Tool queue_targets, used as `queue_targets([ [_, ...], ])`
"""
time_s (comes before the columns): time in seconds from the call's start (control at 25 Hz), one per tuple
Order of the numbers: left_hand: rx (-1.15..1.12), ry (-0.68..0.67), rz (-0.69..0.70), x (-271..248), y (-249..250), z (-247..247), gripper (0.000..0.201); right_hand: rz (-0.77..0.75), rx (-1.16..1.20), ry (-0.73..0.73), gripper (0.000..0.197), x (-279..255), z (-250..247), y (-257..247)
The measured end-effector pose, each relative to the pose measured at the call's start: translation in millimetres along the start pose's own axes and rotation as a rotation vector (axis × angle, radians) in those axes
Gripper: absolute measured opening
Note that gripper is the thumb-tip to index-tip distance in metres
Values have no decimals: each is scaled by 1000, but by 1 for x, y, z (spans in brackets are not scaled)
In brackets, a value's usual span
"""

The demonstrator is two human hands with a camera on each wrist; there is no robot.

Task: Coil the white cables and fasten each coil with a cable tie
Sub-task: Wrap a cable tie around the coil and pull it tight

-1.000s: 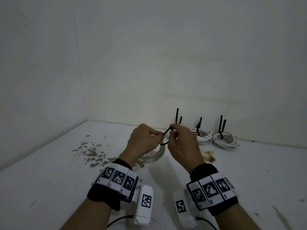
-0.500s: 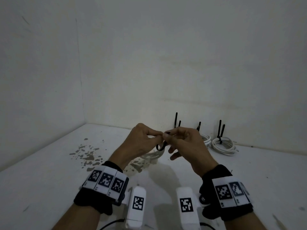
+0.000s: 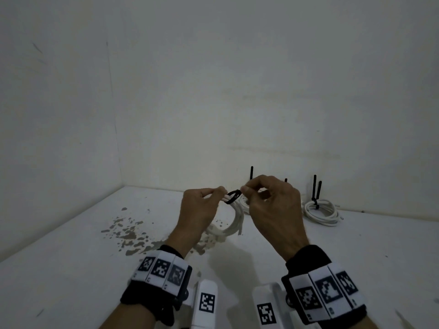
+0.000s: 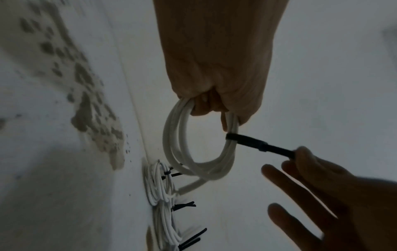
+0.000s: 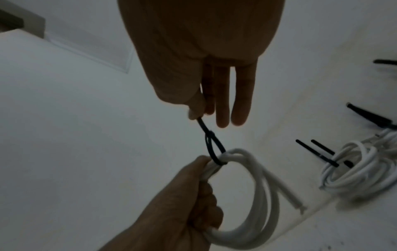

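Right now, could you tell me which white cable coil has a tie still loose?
The coil in the left hand: its black tie gapes as a loop.

Dim, soft light; wrist views dark, perhaps slightly motion-blurred.

Head view looks forward and down from above and behind both hands, facing the corner of the white stained worktop (image 3: 71,269). Left wrist view looks along the left hand (image 4: 217,56), close up. Right wrist view looks along the right hand (image 5: 199,47), equally close. All three share the coiled white cable (image 3: 234,222) (image 4: 199,163) (image 5: 257,200) with its black cable tie (image 3: 234,195) (image 4: 255,144) (image 5: 211,146).
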State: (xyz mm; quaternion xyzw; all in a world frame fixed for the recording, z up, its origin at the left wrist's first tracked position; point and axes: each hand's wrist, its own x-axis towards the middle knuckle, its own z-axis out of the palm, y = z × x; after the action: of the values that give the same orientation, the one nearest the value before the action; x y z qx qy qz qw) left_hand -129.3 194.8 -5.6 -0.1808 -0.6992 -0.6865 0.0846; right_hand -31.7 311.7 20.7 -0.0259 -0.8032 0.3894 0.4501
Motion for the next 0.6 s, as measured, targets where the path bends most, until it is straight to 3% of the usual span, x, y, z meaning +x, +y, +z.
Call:
queue_targets([
  [0.16, -193, 189, -188, 12, -13, -22, 16, -65, 29, -314, 15, -15, 3, -26],
  [0.24, -134, 153, -121, 12, -11, -23, 15, -71, 59, -256, 19, -15, 9, -35],
  [0.36, 32, 3, 57, 4, -4, -11, 15, 44, 194, -110, 19, -2, 5, -33],
  [0.44, 152, -82, 163, -2, -6, -3, 20, 87, 196, -87, 18, 4, -3, -29],
  [0.6, 170, -8, 263, -5, -11, 2, 35, 95, 89, -96, 21, 2, -9, -26],
])
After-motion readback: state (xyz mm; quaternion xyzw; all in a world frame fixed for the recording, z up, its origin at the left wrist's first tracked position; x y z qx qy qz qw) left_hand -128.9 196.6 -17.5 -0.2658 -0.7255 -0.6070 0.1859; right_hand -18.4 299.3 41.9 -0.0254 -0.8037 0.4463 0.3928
